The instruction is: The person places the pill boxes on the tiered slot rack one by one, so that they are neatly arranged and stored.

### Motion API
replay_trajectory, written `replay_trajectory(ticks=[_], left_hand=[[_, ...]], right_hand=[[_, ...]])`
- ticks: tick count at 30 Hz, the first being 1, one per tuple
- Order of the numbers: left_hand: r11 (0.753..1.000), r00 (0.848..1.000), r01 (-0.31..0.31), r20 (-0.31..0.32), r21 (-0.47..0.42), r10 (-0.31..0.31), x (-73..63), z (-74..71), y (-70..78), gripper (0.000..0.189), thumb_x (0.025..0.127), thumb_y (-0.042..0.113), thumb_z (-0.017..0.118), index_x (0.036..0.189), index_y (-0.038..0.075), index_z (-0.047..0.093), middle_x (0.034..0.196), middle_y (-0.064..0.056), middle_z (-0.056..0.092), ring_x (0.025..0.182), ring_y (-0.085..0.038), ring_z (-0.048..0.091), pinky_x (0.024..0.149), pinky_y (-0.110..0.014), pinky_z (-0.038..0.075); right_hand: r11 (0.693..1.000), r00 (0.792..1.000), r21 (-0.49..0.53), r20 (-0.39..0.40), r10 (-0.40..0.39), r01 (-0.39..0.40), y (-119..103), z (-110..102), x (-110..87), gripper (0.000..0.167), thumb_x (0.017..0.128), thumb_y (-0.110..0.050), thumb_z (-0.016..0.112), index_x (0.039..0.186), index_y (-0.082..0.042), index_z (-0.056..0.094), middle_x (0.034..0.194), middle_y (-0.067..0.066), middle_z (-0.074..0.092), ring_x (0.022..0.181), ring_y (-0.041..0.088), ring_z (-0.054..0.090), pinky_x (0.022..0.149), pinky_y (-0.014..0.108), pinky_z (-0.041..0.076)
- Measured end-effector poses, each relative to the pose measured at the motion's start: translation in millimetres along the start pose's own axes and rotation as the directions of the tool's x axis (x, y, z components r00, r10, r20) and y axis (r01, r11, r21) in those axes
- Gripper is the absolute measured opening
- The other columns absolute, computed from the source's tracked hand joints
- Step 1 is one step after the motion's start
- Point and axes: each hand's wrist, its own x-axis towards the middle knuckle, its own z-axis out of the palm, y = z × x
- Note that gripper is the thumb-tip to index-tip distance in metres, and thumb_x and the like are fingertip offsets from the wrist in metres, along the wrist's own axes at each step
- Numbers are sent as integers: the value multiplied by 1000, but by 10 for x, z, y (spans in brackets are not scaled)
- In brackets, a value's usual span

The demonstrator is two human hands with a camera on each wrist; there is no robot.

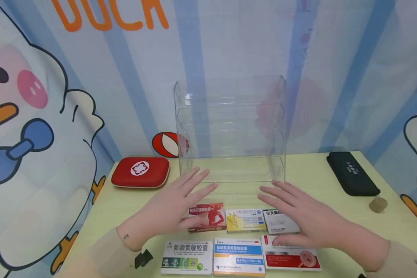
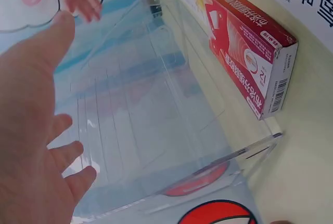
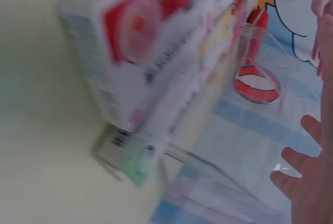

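Note:
Both hands hover over several medicine boxes in the head view, fingers spread and holding nothing. My left hand [image 1: 173, 206] is above the red box [image 1: 215, 217] and partly covers it. My right hand [image 1: 311, 218] covers part of a grey-and-white box [image 1: 281, 224] and part of a red-and-white box [image 1: 292, 259]. Between the hands lies a yellow-and-white box [image 1: 246, 221]. A green-and-white box [image 1: 187, 259] and a blue-and-white box [image 1: 239, 258] lie in the front row. Behind them stands a clear tiered rack [image 1: 229, 131], also seen in the left wrist view.
A red zip case [image 1: 140, 172] sits on the table left of the rack. At the right lie a black pouch [image 1: 352, 173] and a small cork-coloured piece [image 1: 378, 204]. A printed cloth [image 1: 236, 46] hangs behind the pale yellow table [image 1: 312, 170].

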Motion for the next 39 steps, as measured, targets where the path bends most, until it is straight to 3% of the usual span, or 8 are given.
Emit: replay_trajectory(ticks=[4,8,13,16,18,28,34,39], left_hand=[[991,981,119,-145,-66,-128,-23,115,-92,93,100,48,79,175,23,31,182,-12,30,167,-40,35,127,-57,49],[956,925,239,-258,-172,-278,-63,239,-189,97,97,36,84,175,14,30,180,-16,32,163,-40,39,122,-58,53],[840,845,420,-190,-343,-500,-89,387,-335,105,100,36,80,179,20,12,183,-12,28,164,-36,40,122,-60,52],[774,819,472,-115,-422,-562,-102,473,-411,106,102,36,78,179,25,6,182,-10,31,161,-35,46,121,-57,54],[746,816,476,-82,-466,-572,-112,523,-449,106,103,35,79,179,25,6,181,-9,34,159,-34,50,120,-55,56],[666,817,476,8,-574,-577,-169,720,-600,100,103,30,78,179,24,14,176,-9,45,158,-34,52,119,-52,56],[661,823,464,10,-590,-568,-214,802,-663,93,104,27,78,178,29,21,171,-9,52,156,-32,56,118,-52,57],[665,830,454,9,-593,-558,-246,832,-681,93,103,26,79,177,29,24,168,-8,57,152,-31,60,115,-51,59]], right_hand=[[993,994,47,-2,108,-107,9,183,-224,93,89,-74,79,167,-40,43,164,-13,54,147,17,55,111,50,63],[976,978,72,39,205,-207,25,327,-456,78,89,-77,76,154,-35,60,144,-17,61,125,7,60,100,37,66],[923,916,107,212,342,-369,90,461,-687,66,88,-87,66,132,-38,69,128,-22,62,112,4,57,93,32,66],[881,854,104,320,410,-462,113,533,-781,68,85,-89,67,131,-39,70,129,-21,61,112,7,57,95,37,66],[869,832,87,350,431,-487,114,577,-826,75,83,-91,68,134,-37,71,132,-19,62,114,9,58,97,42,67],[841,797,63,365,481,-537,120,661,-885,90,80,-91,70,149,-32,67,140,-13,64,118,13,59,102,50,65],[848,817,122,365,445,-516,206,642,-882,84,86,-86,69,149,-30,67,139,-13,62,117,13,57,92,35,65],[775,816,304,382,433,-554,281,614,-880,66,94,-69,76,145,-29,70,138,-7,61,116,15,59,85,21,63]])
